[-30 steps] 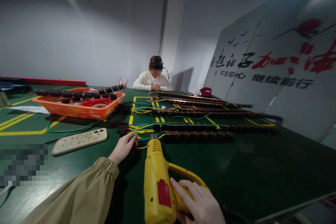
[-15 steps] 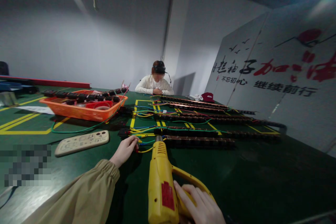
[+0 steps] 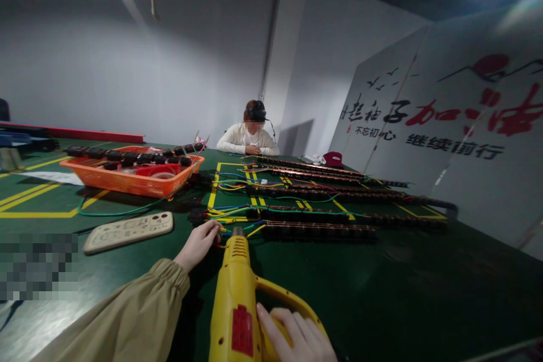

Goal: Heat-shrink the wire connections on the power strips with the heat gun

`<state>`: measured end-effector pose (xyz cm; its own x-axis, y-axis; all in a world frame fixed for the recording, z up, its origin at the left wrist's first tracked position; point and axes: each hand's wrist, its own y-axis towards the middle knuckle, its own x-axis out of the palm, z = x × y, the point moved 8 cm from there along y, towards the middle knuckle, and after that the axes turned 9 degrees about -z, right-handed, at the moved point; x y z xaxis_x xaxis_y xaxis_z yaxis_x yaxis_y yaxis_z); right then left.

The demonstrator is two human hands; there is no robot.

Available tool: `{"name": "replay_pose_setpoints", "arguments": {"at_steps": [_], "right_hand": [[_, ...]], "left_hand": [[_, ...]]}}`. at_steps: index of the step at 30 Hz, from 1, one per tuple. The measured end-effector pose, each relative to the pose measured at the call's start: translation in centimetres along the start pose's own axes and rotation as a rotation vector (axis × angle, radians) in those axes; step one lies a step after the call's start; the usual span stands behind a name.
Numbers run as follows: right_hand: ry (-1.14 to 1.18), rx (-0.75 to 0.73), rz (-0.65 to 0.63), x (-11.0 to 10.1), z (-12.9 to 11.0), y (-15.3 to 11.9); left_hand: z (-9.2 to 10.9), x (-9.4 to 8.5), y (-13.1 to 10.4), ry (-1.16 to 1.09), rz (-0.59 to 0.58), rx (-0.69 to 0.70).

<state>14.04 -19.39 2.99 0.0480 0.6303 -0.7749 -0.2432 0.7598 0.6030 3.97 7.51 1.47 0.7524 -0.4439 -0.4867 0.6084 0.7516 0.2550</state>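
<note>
My right hand (image 3: 297, 334) is wrapped round the handle of a yellow heat gun (image 3: 235, 300) at the bottom centre. The gun's metal nozzle points away from me, over coloured wires (image 3: 255, 229) just right of my left hand. My left hand (image 3: 199, 243), in a khaki sleeve, pinches the ends of yellow, blue and green wires. Those wires run to the nearest dark strip with copper-coloured lines (image 3: 318, 231). Several similar strips lie behind it on the green table.
An orange basket (image 3: 123, 182) of dark parts stands at the left, behind a patterned phone (image 3: 129, 232). A person (image 3: 248, 137) sits across the table with folded arms. A dark red cap (image 3: 333, 159) lies at the far edge.
The heat gun and my right hand have moved left, bringing the nozzle closer to my left hand. My left hand keeps its pinch on the wires.
</note>
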Motion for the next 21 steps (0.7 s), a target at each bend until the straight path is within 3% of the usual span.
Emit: {"name": "replay_pose_setpoints", "arguments": {"at_steps": [6,12,21], "right_hand": [[0.040,-0.034,0.132,-0.5,-1.1,1.0],[0.008,-0.113,-0.011,-1.8,-1.4,2.0],[0.023,-0.144,-0.103,-2.8,0.2,2.0]], "left_hand": [[0.2,-0.3,0.0,0.057,0.031,0.025],[0.7,-0.3,-0.1,0.083,0.022,0.029],[0.3,0.1,-0.2,0.011,-0.014,0.003]]}}
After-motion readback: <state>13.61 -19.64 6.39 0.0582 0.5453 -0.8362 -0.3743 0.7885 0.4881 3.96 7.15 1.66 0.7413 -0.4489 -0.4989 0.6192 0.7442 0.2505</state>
